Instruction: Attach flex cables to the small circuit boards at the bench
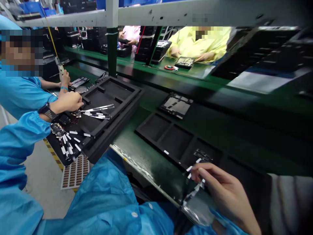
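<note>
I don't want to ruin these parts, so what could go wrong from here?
The thin strips by the left hand could snag on the left tray. A co-worker's hand is close too, so the two might bump. The pile near that tray's corner could get knocked off.

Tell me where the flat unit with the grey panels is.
In the head view, the flat unit lies just right of centre on the green bench, immediately beyond the long black compartment tray near your right hand.
</note>
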Demonstrator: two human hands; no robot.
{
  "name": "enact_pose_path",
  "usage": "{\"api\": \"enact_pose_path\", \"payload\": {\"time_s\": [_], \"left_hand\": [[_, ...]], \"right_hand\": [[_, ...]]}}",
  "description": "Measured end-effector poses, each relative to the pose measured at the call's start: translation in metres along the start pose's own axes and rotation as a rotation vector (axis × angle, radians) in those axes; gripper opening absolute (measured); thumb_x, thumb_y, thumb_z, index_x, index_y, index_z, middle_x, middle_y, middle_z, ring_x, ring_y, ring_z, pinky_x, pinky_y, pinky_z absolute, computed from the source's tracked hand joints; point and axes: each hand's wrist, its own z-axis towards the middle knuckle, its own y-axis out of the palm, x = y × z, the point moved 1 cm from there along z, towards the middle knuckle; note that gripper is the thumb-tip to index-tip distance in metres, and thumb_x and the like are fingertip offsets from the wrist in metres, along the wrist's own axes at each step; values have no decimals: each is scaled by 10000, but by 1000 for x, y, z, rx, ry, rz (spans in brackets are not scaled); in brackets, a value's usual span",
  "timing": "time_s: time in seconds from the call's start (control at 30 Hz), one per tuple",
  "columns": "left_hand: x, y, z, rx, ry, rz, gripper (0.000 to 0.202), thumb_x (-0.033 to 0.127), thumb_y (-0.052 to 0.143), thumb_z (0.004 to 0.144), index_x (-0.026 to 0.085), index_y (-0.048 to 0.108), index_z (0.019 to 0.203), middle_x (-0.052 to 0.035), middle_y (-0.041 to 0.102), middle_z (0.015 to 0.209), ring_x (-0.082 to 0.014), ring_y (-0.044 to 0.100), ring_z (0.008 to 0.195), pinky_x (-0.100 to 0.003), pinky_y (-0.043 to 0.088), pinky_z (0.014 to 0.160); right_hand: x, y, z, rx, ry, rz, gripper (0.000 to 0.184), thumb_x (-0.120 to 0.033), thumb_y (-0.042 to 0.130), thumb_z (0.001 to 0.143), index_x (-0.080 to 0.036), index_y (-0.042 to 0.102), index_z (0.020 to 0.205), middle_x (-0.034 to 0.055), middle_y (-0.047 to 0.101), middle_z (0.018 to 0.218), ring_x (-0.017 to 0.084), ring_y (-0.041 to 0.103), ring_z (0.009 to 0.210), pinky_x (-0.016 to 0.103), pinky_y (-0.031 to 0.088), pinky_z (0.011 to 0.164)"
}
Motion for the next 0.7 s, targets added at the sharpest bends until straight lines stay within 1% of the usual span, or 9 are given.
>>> {"api": "enact_pose_path", "payload": {"time_s": [0.07,0.1,0.17,0.23,0.33,0.43,0.57,0.63,0.7], "left_hand": [[10,3,-3,-61,37,220,301,463,762,814,198,702,685,-154,725,759,-406,735,1026,-416,505,945],[16,4,-5,-73,50,301,314,477,751,837,177,730,748,-187,748,835,-439,734,1071,-439,511,958],[25,6,-8,-75,60,393,354,482,734,872,131,774,896,-246,771,988,-488,720,1143,-478,518,983],[32,5,-10,-103,68,470,382,439,682,920,93,785,1046,-279,770,1097,-499,712,1180,-496,526,995],[40,-1,-15,-162,69,581,423,378,589,983,53,769,1186,-282,769,1145,-473,714,1194,-485,542,992],[49,-13,-21,-207,56,642,432,374,588,1008,35,762,1211,-270,766,1167,-436,716,1183,-460,550,981],[60,-23,-26,-264,71,662,382,334,607,1030,5,748,1162,-273,755,1168,-379,719,1127,-430,562,948],[62,-24,-25,-259,65,671,339,308,625,1025,17,752,1143,-250,758,1143,-351,718,1102,-414,563,945],[58,-25,-19,-243,58,665,297,284,649,1012,40,762,1137,-207,764,1090,-305,715,1045,-385,559,939]], "right_hand": [[2,1,2,-16,-2,2,473,-720,817,805,-252,797,743,120,664,642,253,600,579,389,481,549],[2,1,3,-30,-2,2,479,-721,818,806,-246,795,748,119,665,645,249,599,579,385,485,551],[0,3,4,-54,-5,-5,496,-727,816,807,-234,789,762,111,668,656,239,600,584,371,500,558],[-2,5,4,-82,-7,-19,517,-743,790,826,-228,783,789,96,671,671,226,604,596,351,517,569],[0,4,0,-130,-7,-37,515,-738,760,857,-224,779,836,72,673,687,213,623,624,322,540,588],[9,-1,-4,-166,-11,-41,500,-718,746,881,-219,777,873,61,679,690,208,634,633,310,554,600],[23,-7,-8,-167,-7,-42,498,-711,730,900,-214,772,890,60,692,705,203,637,635,302,554,599],[28,-9,-9,-172,-2,-41,505,-715,726,901,-212,770,884,62,697,713,200,637,639,298,554,600],[31,-8,-9,-174,4,-37,515,-724,729,894,-212,769,879,63,699,719,197,637,641,295,554,603]]}}
